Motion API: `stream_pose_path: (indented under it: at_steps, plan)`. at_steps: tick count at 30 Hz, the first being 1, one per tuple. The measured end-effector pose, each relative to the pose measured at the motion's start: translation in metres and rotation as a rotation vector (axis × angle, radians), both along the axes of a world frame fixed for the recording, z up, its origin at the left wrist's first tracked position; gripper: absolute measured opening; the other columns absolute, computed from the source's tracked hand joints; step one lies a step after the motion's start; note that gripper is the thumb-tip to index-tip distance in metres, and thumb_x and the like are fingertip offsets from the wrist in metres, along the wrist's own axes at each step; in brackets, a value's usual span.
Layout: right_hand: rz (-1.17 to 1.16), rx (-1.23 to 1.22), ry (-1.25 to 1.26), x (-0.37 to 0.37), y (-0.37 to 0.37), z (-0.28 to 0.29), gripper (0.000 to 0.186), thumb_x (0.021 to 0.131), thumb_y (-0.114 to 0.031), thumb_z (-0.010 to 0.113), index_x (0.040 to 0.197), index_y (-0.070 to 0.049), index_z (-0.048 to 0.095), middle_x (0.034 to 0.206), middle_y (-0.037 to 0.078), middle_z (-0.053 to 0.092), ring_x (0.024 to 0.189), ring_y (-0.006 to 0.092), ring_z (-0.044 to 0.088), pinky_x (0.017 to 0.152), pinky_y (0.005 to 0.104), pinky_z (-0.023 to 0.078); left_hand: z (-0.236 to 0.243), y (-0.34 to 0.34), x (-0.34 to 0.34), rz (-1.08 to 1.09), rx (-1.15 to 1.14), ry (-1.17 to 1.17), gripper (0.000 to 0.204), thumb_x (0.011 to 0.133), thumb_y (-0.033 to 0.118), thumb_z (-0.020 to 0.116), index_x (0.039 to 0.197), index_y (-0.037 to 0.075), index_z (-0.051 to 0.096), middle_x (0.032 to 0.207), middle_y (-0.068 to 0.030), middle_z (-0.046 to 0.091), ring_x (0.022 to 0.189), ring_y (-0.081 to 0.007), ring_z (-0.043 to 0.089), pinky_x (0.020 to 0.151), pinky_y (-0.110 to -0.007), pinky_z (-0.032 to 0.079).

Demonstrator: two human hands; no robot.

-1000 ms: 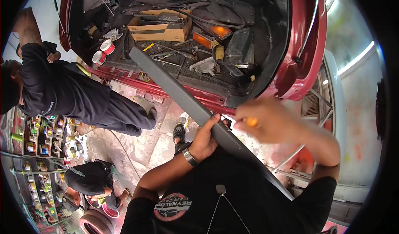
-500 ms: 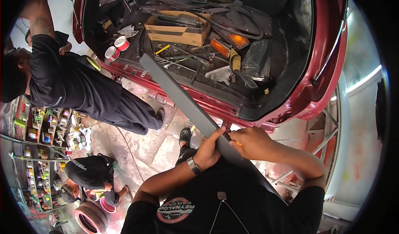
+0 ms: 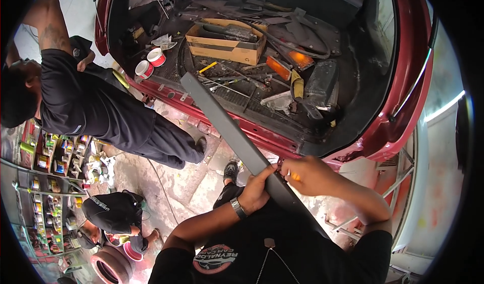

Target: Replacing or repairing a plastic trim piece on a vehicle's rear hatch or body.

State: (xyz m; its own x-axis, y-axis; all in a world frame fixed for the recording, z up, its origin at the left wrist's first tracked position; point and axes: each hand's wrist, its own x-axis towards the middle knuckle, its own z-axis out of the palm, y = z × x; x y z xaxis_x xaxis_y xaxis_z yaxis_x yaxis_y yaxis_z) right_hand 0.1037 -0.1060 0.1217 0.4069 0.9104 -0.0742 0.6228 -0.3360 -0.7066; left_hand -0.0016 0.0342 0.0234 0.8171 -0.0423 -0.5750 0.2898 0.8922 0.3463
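A long dark-grey strip (image 3: 229, 135), like a car trim piece, slants from the trunk opening down against my body. My left hand (image 3: 255, 192), with a metal watch on its wrist, is wrapped round the strip's edge, thumb on top. My right hand (image 3: 313, 177) is closed round a small tool with a yellow-orange handle (image 3: 295, 176), at the strip's right edge beside my left thumb. The tool's working end is mostly hidden, so its exact kind does not show. The strip's far end hangs over the sill of the red car (image 3: 262, 140).
The trunk holds a cardboard box (image 3: 224, 49), orange lamps (image 3: 278, 68), two white-and-red tubs (image 3: 156, 57) and loose tools. A standing person (image 3: 96, 97) is at left; another crouches (image 3: 113, 213) near tires (image 3: 112, 265) and shelves of cans (image 3: 50, 158). A metal stand (image 3: 375, 203) is at right.
The car and trunk contents sit slightly further right and lower in view. My right hand has turned a little, showing more of the yellow-orange handle. My left hand keeps its hold.
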Motion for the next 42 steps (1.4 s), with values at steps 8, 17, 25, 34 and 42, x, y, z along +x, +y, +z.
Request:
stream_pose_path:
  at_steps: [8,17,25,34,42]
  plan:
    - [-0.805,0.044,0.711,0.117,0.010,-0.141,0.006,0.082,-0.010,0.068,0.081,-0.007,0.063,0.064,0.000,0.057,0.050,0.0104,0.050,0.042,0.0283,0.039,-0.009,0.034,0.007,-0.016,-0.068,0.019,0.017,0.088,0.023,0.067,0.096,0.009,0.059,0.087,-0.0047,0.064,0.079,-0.0161,0.062,0.075,-0.034,0.052]
    - [-1.411,0.137,0.754,0.169,0.055,-0.290,0.013,0.079,-0.017,0.072,0.075,-0.008,0.063,0.060,0.002,0.058,0.044,0.0122,0.049,0.039,0.0285,0.038,-0.006,0.084,0.013,-0.041,-0.065,-0.038,0.020,0.089,0.028,0.064,0.092,0.010,0.058,0.091,-0.0031,0.062,0.086,-0.0150,0.060,0.083,-0.034,0.048]
    - [-1.428,0.165,0.648,0.161,0.052,-0.284,0.011,0.078,-0.016,0.071,0.076,-0.007,0.065,0.059,0.004,0.061,0.044,0.0123,0.051,0.038,0.0288,0.039,-0.013,0.100,0.027,-0.055,-0.088,-0.060,0.021,0.089,0.029,0.064,0.092,0.009,0.058,0.092,-0.0034,0.062,0.084,-0.0135,0.062,0.079,-0.030,0.051]
    - [-1.304,0.375,0.875,0.150,0.030,-0.277,0.018,0.087,-0.020,0.058,0.090,-0.004,0.067,0.064,0.006,0.061,0.042,0.0107,0.046,0.037,0.0264,0.036,-0.013,0.089,0.031,-0.094,-0.088,-0.058,0.021,0.088,0.028,0.065,0.092,0.009,0.058,0.092,-0.0039,0.062,0.083,-0.0132,0.062,0.078,-0.031,0.052]
    - [-0.526,0.189,0.767,0.063,0.015,-0.070,0.023,0.090,-0.019,0.064,0.098,0.002,0.066,0.072,0.004,0.064,0.052,0.0054,0.054,0.042,0.0203,0.042,-0.008,0.076,0.033,-0.087,-0.124,-0.129,0.018,0.090,0.022,0.063,0.097,0.006,0.059,0.091,-0.0068,0.063,0.085,-0.0172,0.062,0.082,-0.035,0.052]
